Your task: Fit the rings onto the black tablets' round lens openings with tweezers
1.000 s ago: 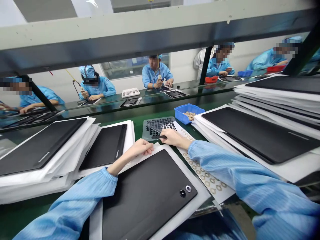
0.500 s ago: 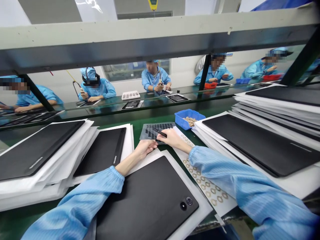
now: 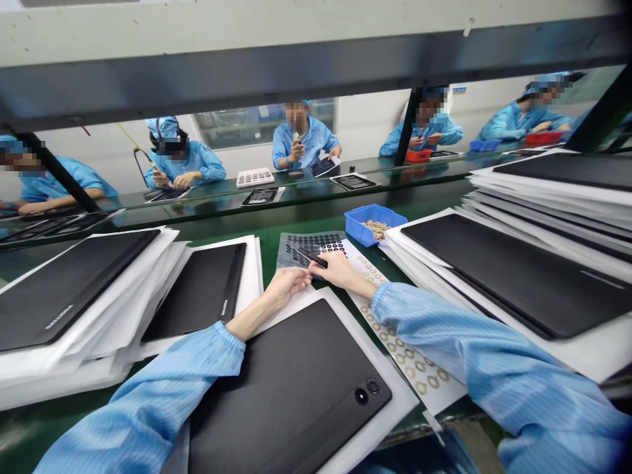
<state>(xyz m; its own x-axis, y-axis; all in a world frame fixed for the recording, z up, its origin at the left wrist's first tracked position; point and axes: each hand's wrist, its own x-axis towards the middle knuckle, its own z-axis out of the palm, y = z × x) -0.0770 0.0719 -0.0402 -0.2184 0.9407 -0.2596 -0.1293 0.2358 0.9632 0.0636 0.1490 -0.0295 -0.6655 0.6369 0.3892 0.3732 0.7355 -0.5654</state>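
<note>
My right hand [image 3: 336,271] is closed round black tweezers [image 3: 315,257], whose thin tip points up and left over a clear sheet of black ring stickers [image 3: 301,243]. My left hand [image 3: 289,284] is pinched, its fingertips against those of my right hand at the sheet's near edge. Whatever it may hold there is too small to make out. Below both hands a black tablet [image 3: 291,382] lies back up on white paper, its two camera rings at the lower right corner. A strip with rows of tan rings [image 3: 405,355] runs under my right forearm.
Stacks of black tablets between white sheets stand left [image 3: 74,289] and right [image 3: 513,270]. A blue bin [image 3: 358,227] of small tan parts sits behind the strip. A shelf beam [image 3: 296,66] crosses overhead. Several co-workers in blue work across the bench.
The view has tilted down slightly. Both hands have drawn closer together, fingertips now meeting, and the tweezers' tip shows over the sticker sheet. Opposite, a co-worker has raised a hand and tilted a panel.
</note>
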